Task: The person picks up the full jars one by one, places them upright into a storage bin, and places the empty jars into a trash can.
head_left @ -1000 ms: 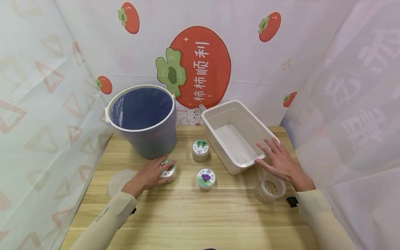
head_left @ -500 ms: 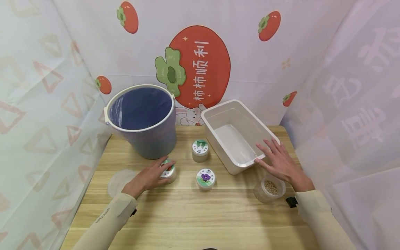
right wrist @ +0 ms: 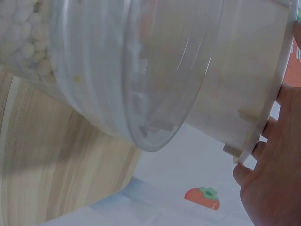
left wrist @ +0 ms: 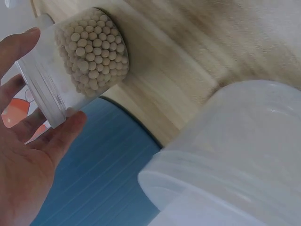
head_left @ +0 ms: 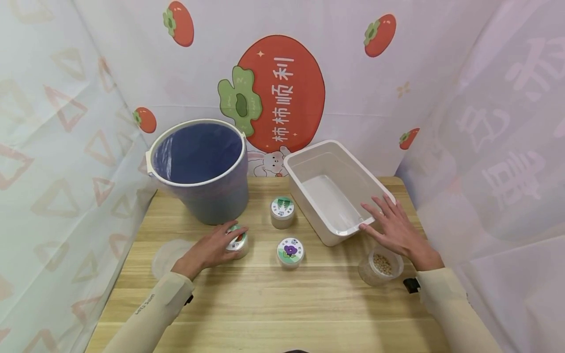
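My left hand [head_left: 211,248] lies over a small clear jar [head_left: 238,245] with a printed lid, beside the bucket. In the left wrist view its thumb and fingers are set on opposite sides of the lid, and the jar [left wrist: 96,52] holds small round beige beads. My right hand [head_left: 393,230] rests with spread, fairly straight fingers on the near right rim of a white rectangular basin [head_left: 309,208]; the right wrist view shows the fingertips along the rim. Below that hand stands an open clear jar [head_left: 372,274] of beige beads.
A blue bucket [head_left: 220,196] with a white rim stands at the back left. Two more lidded jars, one with a green label [head_left: 282,215] and one with a purple label [head_left: 290,254], stand between the hands. A translucent tub [head_left: 165,255] sits left of my left wrist.
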Demonstrator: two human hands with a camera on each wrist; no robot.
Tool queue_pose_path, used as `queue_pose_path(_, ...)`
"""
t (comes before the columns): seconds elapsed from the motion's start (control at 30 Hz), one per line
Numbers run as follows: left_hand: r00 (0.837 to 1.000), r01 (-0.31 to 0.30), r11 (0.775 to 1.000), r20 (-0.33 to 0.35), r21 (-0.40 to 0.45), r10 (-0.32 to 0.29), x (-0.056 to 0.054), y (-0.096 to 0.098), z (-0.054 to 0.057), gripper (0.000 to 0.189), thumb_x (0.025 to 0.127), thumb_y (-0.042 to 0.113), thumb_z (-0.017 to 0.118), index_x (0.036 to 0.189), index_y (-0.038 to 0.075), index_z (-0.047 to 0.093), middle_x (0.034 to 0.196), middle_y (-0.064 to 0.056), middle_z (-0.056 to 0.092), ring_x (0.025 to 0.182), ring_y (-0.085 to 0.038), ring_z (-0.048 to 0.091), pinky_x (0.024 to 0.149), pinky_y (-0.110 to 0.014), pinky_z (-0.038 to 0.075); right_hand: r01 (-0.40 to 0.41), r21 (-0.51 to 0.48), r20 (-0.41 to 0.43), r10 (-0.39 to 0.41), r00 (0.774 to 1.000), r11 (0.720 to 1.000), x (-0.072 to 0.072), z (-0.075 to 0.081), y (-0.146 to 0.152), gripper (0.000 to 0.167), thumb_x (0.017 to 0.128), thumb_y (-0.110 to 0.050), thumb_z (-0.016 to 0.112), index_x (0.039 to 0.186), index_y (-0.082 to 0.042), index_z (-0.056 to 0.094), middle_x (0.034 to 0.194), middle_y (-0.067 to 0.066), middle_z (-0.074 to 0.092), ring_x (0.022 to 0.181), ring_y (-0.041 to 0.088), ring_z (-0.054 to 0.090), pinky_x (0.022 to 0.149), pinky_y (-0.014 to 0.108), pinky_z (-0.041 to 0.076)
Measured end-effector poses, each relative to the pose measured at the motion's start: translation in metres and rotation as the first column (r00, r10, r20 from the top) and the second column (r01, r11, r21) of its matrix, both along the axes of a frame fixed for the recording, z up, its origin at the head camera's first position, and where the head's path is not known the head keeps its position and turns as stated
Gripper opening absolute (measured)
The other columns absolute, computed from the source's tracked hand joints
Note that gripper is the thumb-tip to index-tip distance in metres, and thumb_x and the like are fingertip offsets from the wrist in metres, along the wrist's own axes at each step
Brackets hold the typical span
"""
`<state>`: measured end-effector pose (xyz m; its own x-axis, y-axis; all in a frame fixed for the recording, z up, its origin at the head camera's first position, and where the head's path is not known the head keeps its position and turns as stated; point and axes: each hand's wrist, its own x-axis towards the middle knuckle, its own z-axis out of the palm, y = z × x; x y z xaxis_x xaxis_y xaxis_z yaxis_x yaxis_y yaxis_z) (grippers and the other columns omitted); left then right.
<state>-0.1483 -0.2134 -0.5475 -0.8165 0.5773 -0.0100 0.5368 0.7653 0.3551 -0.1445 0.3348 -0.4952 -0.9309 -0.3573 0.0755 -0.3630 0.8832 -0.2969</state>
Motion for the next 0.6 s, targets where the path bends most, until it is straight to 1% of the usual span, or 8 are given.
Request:
queue_pose_path(0.23,0.998,0.014,1.0,-0.055,0.021,-0.013,-0.003,0.006,0.008,0.07,0.095,0.027,0.086,0.158,0.016,0.057,0.158,-0.027,0.052,0.133,-0.048,0.059,0.105,-0.062,0.056,-0.002,-0.006,-0.009,0.001,1.0,1.0,0.0,-0.001,0.0,0.069,0.106,-0.048,0.064,0.163,-0.011,0.049,0.172,0.028,0.033,0.164,0.056,0.015,0.128,0.081,0.011)
queue_pose_path(0.43,0.996,0.035,0.999,-0.078,0.019,-0.034,-0.005,0.013,0.02,0.071,0.095,0.027,0.086,0.158,0.016,0.057,0.158,-0.026,0.052,0.133,-0.047,0.059,0.109,-0.06,0.054,-0.002,-0.009,-0.01,0.002,1.0,1.0,0.0,-0.002,-0.001,0.068,0.106,-0.047,0.064,0.162,-0.011,0.051,0.172,0.028,0.034,0.164,0.056,0.015,0.128,0.08,0.011)
queue_pose_path(0.6,0.994,0.049,0.998,-0.101,0.031,-0.045,-0.008,0.02,0.03,0.072,0.093,0.028,0.087,0.158,0.015,0.058,0.158,-0.027,0.052,0.132,-0.046,0.058,0.108,-0.059,0.055,0.002,-0.01,-0.014,-0.002,1.0,1.0,0.0,-0.002,-0.001,0.068,0.106,-0.048,0.065,0.161,-0.011,0.051,0.172,0.027,0.034,0.165,0.056,0.015,0.128,0.08,0.011)
